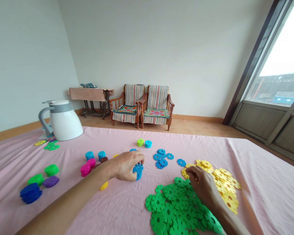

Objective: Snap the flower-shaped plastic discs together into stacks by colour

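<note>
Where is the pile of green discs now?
In the head view the green discs lie at the near right of the pink cloth, under the right hand, with the yellow discs just right of them.

Reaching in from lower left with bare left arm, left hand (pixel 127 168) at frame centre, fingers curled inward in a grip, thumb on top. Reaching in from lower right with right arm, right hand (pixel 203 187) back-up right of centre, fingers bent down, closure unclear. Hands apart.
</note>
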`<action>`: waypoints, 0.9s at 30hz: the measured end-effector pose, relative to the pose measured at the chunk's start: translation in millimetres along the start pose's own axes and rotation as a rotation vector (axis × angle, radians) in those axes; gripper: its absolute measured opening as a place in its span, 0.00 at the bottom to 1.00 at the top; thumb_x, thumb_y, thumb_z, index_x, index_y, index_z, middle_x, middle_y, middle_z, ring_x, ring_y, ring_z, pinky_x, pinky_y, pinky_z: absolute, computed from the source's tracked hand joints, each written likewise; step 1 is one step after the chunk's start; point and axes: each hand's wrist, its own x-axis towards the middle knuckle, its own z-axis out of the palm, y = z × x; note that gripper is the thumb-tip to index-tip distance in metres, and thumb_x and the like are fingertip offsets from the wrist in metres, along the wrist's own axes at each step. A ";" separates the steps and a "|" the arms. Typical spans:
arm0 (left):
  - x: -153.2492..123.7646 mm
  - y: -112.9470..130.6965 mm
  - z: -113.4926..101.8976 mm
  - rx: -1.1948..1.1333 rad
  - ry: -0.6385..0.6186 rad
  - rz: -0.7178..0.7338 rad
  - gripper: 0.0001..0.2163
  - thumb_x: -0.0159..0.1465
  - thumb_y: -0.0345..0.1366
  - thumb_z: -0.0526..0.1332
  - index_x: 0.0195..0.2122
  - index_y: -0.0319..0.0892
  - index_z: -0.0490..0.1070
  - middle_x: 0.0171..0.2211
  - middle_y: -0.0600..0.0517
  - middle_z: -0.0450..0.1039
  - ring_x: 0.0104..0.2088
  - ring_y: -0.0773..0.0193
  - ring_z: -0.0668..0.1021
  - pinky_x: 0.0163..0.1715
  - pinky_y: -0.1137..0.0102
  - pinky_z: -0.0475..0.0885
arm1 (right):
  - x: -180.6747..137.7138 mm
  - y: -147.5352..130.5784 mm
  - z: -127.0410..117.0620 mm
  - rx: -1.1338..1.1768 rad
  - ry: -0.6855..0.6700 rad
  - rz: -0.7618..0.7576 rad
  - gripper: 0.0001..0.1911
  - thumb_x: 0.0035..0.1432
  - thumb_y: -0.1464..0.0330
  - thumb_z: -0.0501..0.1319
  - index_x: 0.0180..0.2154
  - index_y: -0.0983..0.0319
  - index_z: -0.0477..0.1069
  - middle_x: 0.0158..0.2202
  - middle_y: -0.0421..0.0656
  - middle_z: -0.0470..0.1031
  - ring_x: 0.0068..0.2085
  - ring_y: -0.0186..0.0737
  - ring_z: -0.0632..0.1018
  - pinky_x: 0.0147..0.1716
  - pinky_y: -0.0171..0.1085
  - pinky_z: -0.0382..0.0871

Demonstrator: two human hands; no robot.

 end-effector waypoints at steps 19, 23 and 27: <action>-17.4 -14.9 16.4 -0.115 0.017 -0.063 0.22 0.51 0.33 0.63 0.49 0.47 0.66 0.44 0.51 0.67 0.41 0.59 0.73 0.42 0.69 0.67 | -0.1 1.6 2.4 0.014 -0.002 0.017 0.14 0.55 0.69 0.48 0.30 0.58 0.73 0.31 0.42 0.76 0.32 0.38 0.75 0.33 0.35 0.66; -18.6 -17.7 20.2 -0.163 -0.014 -0.042 0.27 0.51 0.34 0.66 0.53 0.48 0.64 0.46 0.51 0.68 0.44 0.58 0.72 0.43 0.69 0.67 | 0.1 1.6 2.5 0.019 0.012 0.018 0.14 0.54 0.69 0.50 0.30 0.58 0.74 0.31 0.41 0.76 0.32 0.38 0.76 0.33 0.35 0.67; -14.6 -19.8 25.3 -0.199 -0.005 -0.052 0.27 0.51 0.35 0.67 0.53 0.48 0.64 0.47 0.51 0.69 0.45 0.58 0.73 0.44 0.69 0.66 | -0.3 2.2 2.9 0.024 0.008 0.016 0.14 0.54 0.69 0.49 0.30 0.58 0.73 0.32 0.41 0.77 0.33 0.39 0.76 0.34 0.36 0.67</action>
